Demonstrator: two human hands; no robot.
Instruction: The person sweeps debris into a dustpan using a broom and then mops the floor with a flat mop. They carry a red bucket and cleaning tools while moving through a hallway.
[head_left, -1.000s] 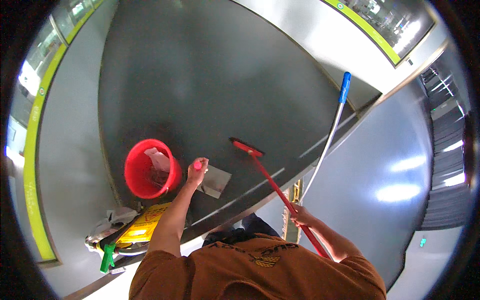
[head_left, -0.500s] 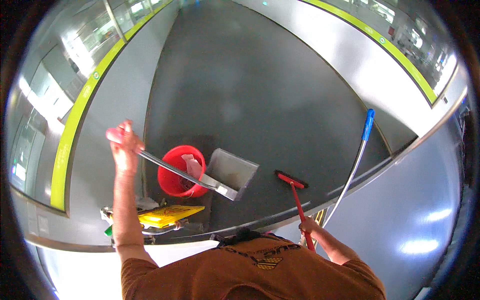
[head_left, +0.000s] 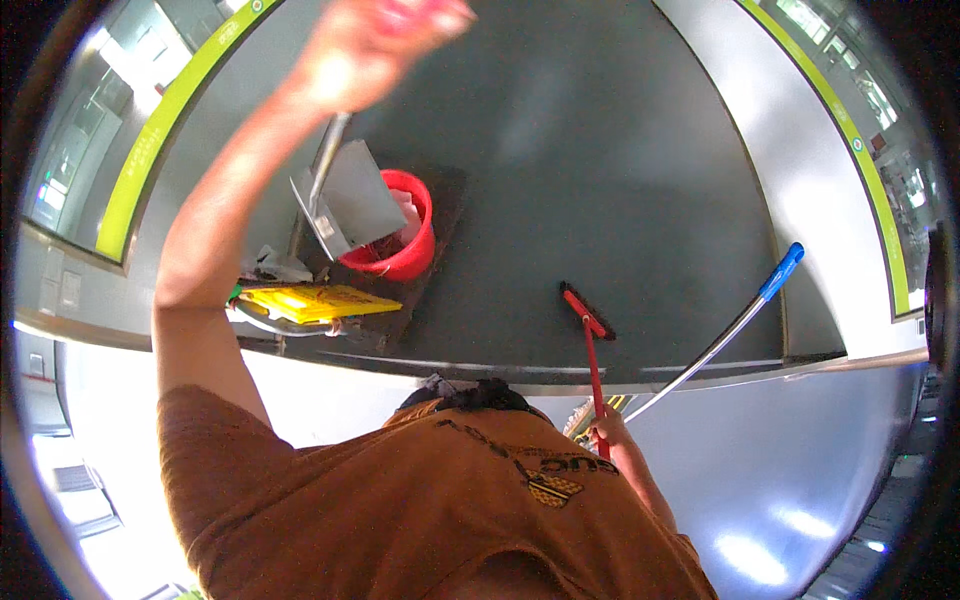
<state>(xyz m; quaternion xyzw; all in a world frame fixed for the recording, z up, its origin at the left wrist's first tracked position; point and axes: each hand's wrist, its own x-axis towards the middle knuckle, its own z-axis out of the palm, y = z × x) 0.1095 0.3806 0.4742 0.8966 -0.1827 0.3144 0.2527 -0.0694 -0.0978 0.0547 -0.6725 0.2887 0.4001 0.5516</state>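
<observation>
Grey metal dustpan (head_left: 345, 200), long-handled, hangs tilted above the red bucket (head_left: 405, 255), its blade overlapping the bucket's left rim in this view. Left hand (head_left: 375, 40) is raised high near the top of the frame, blurred, closed around the upper end of the dustpan's handle. Right hand (head_left: 608, 428) is low beside the body, clamped on the shaft of the red broom (head_left: 590, 330), whose head rests on the dark floor (head_left: 620, 150). The two hands are well apart. A silver pole with a blue grip (head_left: 730, 325) leans just right of the broom. A yellow folding sign (head_left: 315, 302) lies left of the bucket, on a cart only partly visible. Orange shirt (head_left: 420, 510) fills the lower frame.
</observation>
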